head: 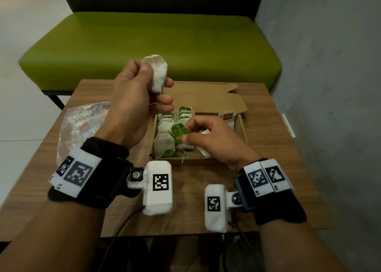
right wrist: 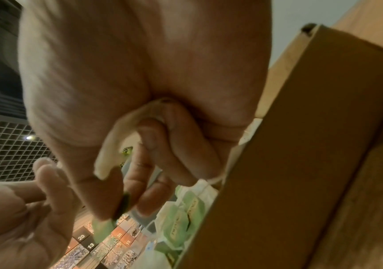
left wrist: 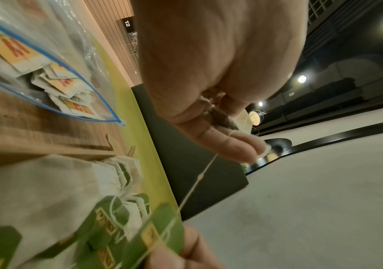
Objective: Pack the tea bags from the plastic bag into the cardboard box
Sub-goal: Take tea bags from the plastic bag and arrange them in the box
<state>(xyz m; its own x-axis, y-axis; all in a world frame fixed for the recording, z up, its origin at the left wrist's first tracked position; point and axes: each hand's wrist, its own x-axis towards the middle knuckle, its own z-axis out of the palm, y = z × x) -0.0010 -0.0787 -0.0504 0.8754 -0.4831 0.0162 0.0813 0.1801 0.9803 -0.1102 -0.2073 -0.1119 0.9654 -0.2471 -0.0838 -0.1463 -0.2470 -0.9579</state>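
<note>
My left hand (head: 142, 82) grips a white tea bag (head: 157, 74) raised above the table. Its string (left wrist: 197, 180) runs down to a green tag (head: 181, 134), which my right hand (head: 198, 131) pinches between thumb and forefinger over the open cardboard box (head: 242, 127). Several tea bags (head: 165, 146) with green tags lie in the box's left half. In the right wrist view a white paper piece (right wrist: 114, 138) sits under the curled fingers of my right hand (right wrist: 163, 81). The clear plastic bag (head: 82, 119) with more tea bags (left wrist: 68, 85) lies to the left.
The box's lid flap (head: 206, 98) lies open toward the far side of the small wooden table (head: 278, 158). An orange-labelled sachet (head: 227, 117) stands in the box's far right corner. A green bench (head: 144, 45) is behind the table, a grey wall to the right.
</note>
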